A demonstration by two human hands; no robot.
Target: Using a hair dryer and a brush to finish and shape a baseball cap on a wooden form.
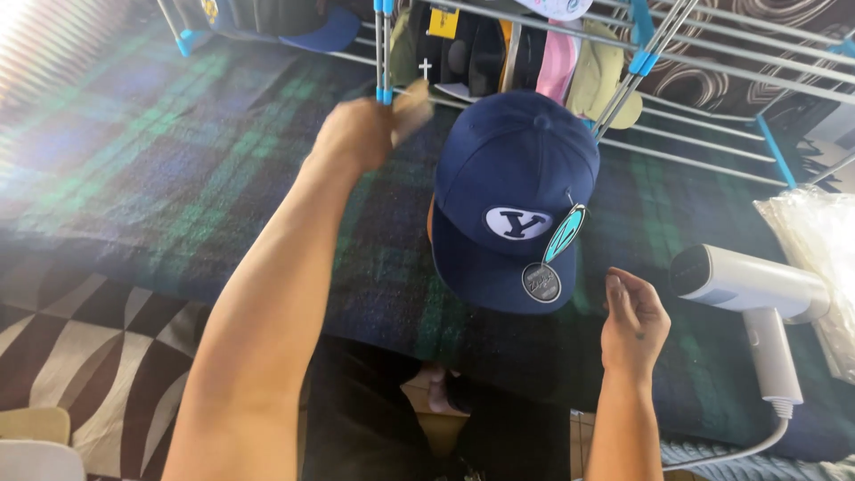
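Observation:
A navy blue cap (512, 191) with a white oval emblem and two hanging tags, one teal and one round and dark, sits upright in the middle over the plaid cloth. My left hand (365, 129) is stretched out to the cap's upper left, blurred, at a metal post of the drying rack (385, 53). Whether it grips anything is unclear. My right hand (632, 321) hovers low to the right of the cap's brim, fingers loosely bent and empty, between the cap and a white handheld steamer (753, 289).
A dark blue and green plaid cloth (178, 169) covers the surface. Several caps hang in the metal rack with blue clips at the top. Clear plastic wrapping (815, 240) lies at the right edge. A black and white patterned floor (80, 347) shows lower left.

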